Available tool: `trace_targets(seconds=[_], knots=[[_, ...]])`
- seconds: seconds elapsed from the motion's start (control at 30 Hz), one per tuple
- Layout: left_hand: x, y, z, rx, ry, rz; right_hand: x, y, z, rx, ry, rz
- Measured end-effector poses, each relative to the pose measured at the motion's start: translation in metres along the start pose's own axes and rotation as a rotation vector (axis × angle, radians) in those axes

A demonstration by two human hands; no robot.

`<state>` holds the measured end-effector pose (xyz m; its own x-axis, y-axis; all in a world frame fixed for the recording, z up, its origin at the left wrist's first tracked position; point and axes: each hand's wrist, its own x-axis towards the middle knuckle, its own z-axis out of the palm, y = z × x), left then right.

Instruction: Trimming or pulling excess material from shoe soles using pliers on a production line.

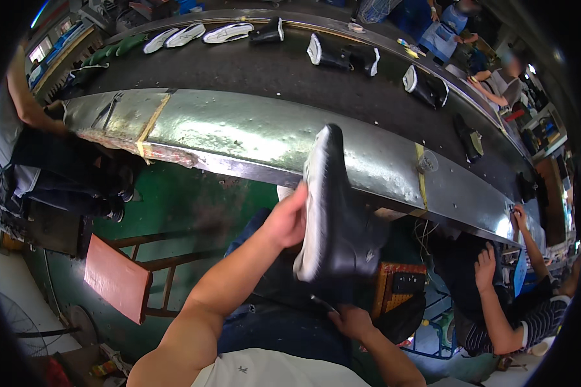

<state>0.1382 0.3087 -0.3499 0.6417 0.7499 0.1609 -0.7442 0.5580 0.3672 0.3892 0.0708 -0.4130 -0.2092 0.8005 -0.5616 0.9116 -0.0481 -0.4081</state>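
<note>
My left hand [287, 222] is closed around the white sole of a black boot [345, 238]. The boot is held up in front of the bench edge, its toe pointing up and away, its sole facing left and its shaft to the right. Lower down, near my lap, my right hand [355, 320] is closed on a slim dark stick-like tool [321, 304] with a pale tip. What kind of tool it is I cannot make out. The two hands are apart, and the tool does not touch the boot.
A metal-topped bench [239, 132] runs across in front, beside a dark conveyor belt [193, 64] carrying several boots and white soles. A clear cup [427, 162] stands on the metal. A wooden stool [119, 277] is at left. Co-workers are on both sides and across the belt.
</note>
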Motion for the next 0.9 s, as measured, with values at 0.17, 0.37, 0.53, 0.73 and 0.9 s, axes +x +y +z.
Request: trace_targets(seconds=[0.17,0.37,0.53,0.73,0.9], knots=[[-0.005,0.006,0.008,-0.133,0.179,-0.052,-0.01,-0.007,0.003,-0.176,0.062,-0.102],[0.005,0.019,0.03,-0.259,0.272,-0.033,-0.005,-0.015,-0.024,-0.072,0.222,-0.212],[0.006,0.02,0.026,-0.218,0.263,-0.032,0.011,-0.029,-0.058,-0.013,0.285,-0.266],[0.009,-0.003,0.022,-0.184,0.311,-0.082,0.048,-0.079,-0.119,0.549,0.552,-0.557],[0.016,-0.027,0.04,0.193,0.538,-0.018,0.104,-0.099,-0.144,1.174,0.454,-0.614]])
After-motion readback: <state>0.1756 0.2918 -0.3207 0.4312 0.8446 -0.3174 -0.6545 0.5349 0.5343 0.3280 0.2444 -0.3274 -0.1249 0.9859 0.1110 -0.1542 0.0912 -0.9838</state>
